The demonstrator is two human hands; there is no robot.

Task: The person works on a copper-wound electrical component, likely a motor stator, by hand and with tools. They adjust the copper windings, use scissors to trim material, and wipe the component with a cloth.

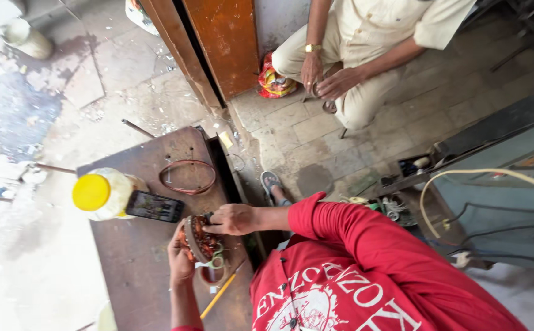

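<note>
Rusty metal table point(138, 257), littered stone floor point(64, 110)

- We see a brown, rust-stained metal table point(132, 257) standing on a pale, littered floor point(46, 122).
- On it lies a jar with a yellow lid point(98, 194), on its side near the left edge.
- Just beside the jar lies a dark phone point(154, 206).
- Behind the phone we find a loop of reddish wire point(187, 176), lying flat.
- A yellow pencil point(219, 294) lies near the front edge.
</note>
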